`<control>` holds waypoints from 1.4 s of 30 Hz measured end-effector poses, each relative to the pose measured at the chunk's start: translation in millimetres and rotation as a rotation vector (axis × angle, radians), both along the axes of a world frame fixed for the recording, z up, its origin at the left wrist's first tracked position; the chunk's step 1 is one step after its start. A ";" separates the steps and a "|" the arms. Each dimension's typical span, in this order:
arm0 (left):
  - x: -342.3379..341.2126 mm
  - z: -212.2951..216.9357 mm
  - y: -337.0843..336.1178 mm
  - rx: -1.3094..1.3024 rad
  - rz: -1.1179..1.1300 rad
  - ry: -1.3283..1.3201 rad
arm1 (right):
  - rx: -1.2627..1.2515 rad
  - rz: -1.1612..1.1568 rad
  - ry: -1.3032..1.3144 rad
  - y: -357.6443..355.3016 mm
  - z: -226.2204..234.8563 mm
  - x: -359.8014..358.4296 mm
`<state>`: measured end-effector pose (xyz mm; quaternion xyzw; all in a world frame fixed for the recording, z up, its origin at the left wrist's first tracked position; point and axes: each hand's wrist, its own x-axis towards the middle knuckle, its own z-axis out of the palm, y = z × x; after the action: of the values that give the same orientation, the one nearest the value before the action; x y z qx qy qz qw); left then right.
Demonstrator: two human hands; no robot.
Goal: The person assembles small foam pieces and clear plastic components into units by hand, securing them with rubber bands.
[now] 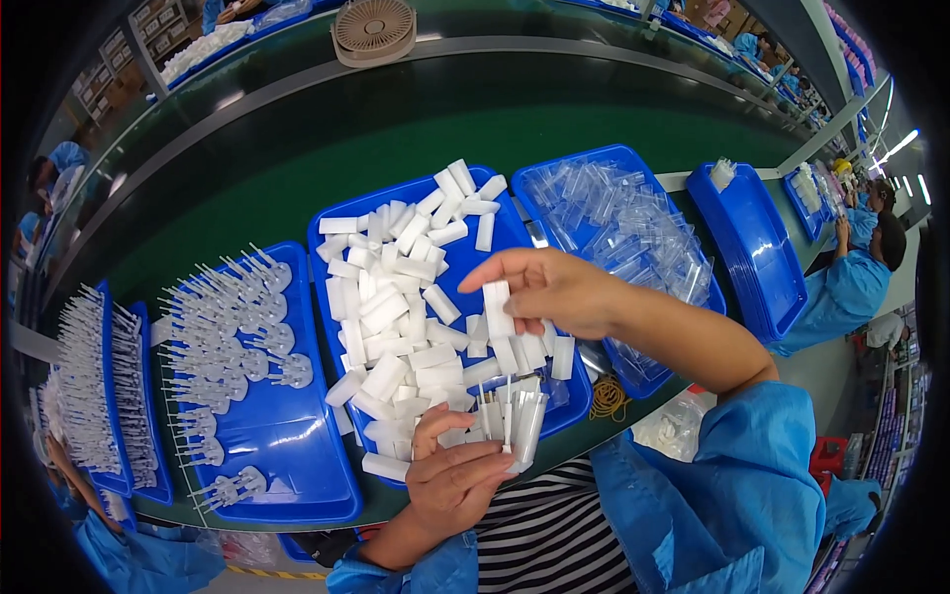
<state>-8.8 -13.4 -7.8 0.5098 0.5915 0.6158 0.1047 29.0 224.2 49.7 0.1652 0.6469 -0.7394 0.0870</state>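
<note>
My left hand (453, 477) sits at the near edge of the middle blue tray (507, 230) and holds a bunch of slim white tubes (517, 416), several standing side by side with thin pins sticking up. My right hand (549, 289) hovers over the same tray and pinches one white rectangular cap (496, 307) between thumb and fingers. Under both hands lies a heap of white rectangular caps (396, 297) that fills most of the tray.
The left blue tray (287, 445) carries rows of white winged needle pieces (233, 317). The right blue tray (554, 183) holds clear plastic sleeves (618, 223). A stack of blue trays (754, 247), yellow rubber bands (608, 398), a green conveyor belt (396, 129), a fan (373, 28) and a co-worker (851, 287) surround them.
</note>
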 end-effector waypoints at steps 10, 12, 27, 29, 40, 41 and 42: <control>3.4 -1.5 3.3 0.043 -0.005 0.072 | -0.500 -0.062 0.074 -23.8 -1.2 33.4; 4.0 -1.0 3.4 0.034 0.003 0.071 | -0.541 -0.079 0.085 -25.2 -2.2 35.7; 4.3 0.8 7.4 -0.034 -0.037 0.180 | 0.536 0.094 0.383 -21.9 15.3 45.8; 4.3 -1.2 7.8 -0.041 -0.044 0.234 | 0.586 0.048 0.336 -24.2 21.3 47.4; 5.0 3.4 8.2 -0.078 -0.060 0.331 | 0.535 0.228 0.382 -19.4 22.6 48.1; 4.9 4.1 7.7 -0.078 -0.057 0.339 | 0.600 0.257 0.450 -18.9 24.3 48.0; 5.0 4.1 7.7 -0.077 -0.056 0.347 | 0.597 0.255 0.447 -18.0 24.9 47.9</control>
<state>-3.8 -5.7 -3.7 0.6203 0.6094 0.4923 0.0379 76.9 206.2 74.6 -0.0636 0.8517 -0.5199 -0.0170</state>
